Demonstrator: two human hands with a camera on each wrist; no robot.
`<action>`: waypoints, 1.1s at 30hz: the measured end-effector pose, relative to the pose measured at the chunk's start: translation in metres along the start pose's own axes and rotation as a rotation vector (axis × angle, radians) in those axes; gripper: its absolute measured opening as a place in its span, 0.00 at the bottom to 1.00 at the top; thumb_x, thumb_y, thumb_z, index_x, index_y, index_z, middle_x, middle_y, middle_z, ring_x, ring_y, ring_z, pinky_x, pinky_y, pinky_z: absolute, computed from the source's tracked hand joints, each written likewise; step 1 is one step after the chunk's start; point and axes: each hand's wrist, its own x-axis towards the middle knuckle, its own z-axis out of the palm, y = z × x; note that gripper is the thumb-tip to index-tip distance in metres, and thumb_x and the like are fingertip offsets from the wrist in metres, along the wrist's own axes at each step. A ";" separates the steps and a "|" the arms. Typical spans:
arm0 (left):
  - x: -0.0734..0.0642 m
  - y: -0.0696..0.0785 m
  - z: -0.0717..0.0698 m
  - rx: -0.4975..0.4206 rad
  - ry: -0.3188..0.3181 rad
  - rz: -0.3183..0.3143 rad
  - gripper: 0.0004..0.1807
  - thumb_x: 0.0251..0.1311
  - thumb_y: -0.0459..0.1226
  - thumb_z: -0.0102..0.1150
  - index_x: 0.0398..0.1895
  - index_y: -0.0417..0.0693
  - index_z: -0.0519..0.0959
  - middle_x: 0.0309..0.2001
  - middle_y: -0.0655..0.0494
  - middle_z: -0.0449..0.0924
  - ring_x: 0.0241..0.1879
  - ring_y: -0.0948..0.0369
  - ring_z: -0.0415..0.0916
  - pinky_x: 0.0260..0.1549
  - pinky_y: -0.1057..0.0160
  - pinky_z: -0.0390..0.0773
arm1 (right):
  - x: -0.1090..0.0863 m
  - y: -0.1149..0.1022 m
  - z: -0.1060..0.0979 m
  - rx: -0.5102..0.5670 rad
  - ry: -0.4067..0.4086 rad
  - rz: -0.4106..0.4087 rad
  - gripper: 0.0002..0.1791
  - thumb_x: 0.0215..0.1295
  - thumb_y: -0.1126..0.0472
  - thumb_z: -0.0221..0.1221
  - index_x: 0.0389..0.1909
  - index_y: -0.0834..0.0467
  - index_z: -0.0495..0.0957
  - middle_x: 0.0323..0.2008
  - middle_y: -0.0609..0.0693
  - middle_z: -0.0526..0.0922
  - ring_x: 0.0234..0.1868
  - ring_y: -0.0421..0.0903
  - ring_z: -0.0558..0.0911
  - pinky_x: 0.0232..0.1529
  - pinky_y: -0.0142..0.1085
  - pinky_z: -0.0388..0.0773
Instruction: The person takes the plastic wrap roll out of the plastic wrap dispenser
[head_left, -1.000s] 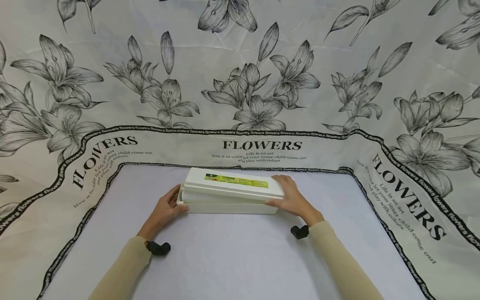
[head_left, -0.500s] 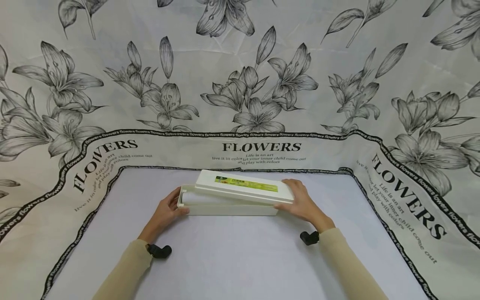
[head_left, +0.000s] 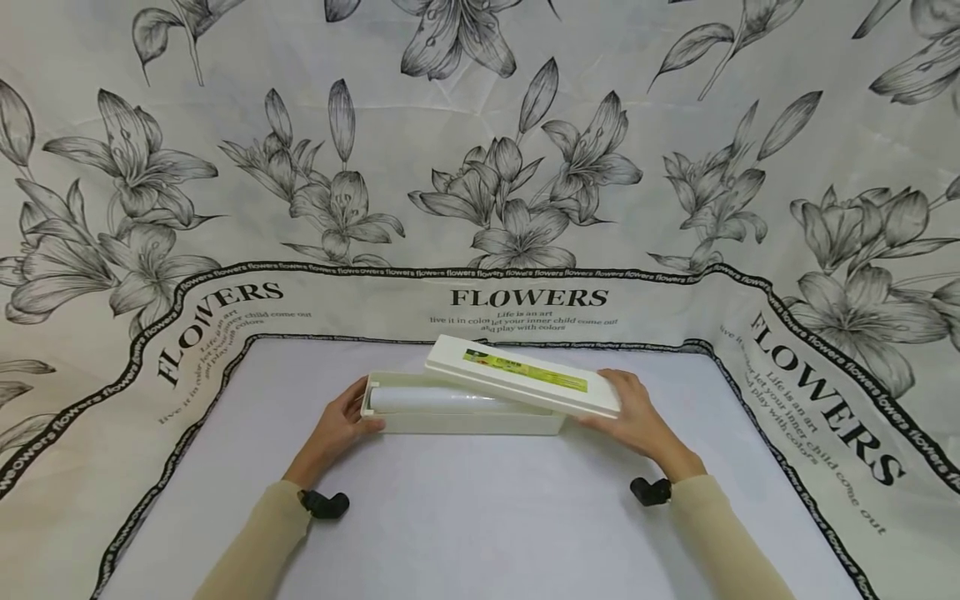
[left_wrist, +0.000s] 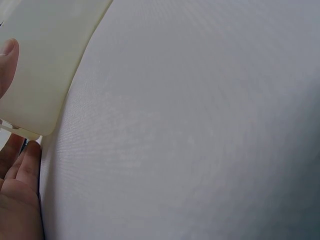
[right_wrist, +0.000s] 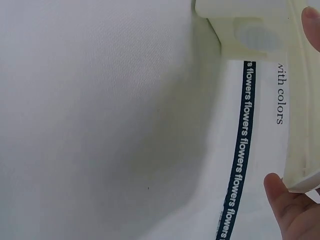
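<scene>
A long cream box lies on the table in the head view, with a white roll of film-like material showing inside its left part. My left hand grips the box's left end, the thumb along the front wall. My right hand holds the right end of the white lid, which bears a yellow-green label. The lid is tilted, its left end higher, over the right part of the box and hides that part. In the right wrist view, fingers and thumb span the lid's end.
White cloth covers the table under the box. Behind it and at both sides hangs a flower-print cloth with a black printed border. A black wrist device sits at each sleeve cuff.
My right hand has drawn the lid to the right across the box, uncovering more of the white roll. The left hand keeps its grip on the box's left end.
</scene>
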 end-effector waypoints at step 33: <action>-0.001 -0.002 0.002 -0.011 0.012 0.016 0.56 0.54 0.31 0.76 0.82 0.40 0.51 0.79 0.34 0.55 0.77 0.38 0.57 0.62 0.78 0.70 | -0.052 0.058 -0.058 -0.087 0.148 0.107 0.54 0.54 0.45 0.77 0.73 0.68 0.60 0.69 0.75 0.59 0.63 0.70 0.63 0.56 0.65 0.62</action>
